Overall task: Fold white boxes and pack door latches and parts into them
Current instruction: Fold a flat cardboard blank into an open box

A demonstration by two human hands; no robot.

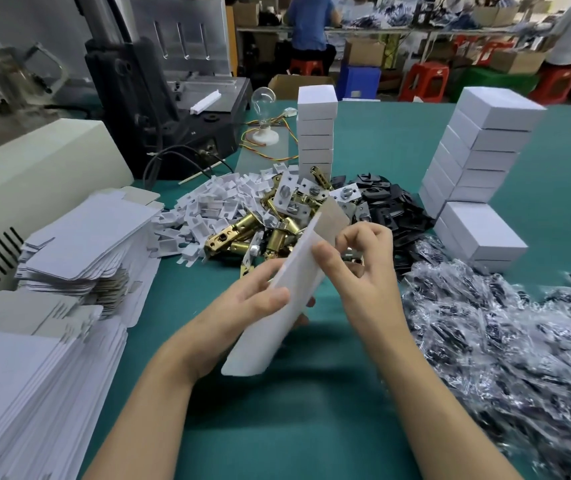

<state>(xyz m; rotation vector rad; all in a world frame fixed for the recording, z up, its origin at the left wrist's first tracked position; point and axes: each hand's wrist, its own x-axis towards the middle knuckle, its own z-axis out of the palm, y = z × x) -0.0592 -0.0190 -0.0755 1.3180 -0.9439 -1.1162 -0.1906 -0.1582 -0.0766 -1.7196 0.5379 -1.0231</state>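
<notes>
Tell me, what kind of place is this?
Probably a factory packing room: brass door latches lie heaped on the green table, folded white boxes stand in stacks, and other workers sit at benches behind.

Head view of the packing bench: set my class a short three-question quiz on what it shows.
1. True or false: the left hand and the right hand both hold the box.
2. What lies just left of the latches? A. white clips B. black plates C. bagged parts
3. On which side of the table are the blanks stacked?

Key: 1 true; 2 A; 3 left.
</notes>
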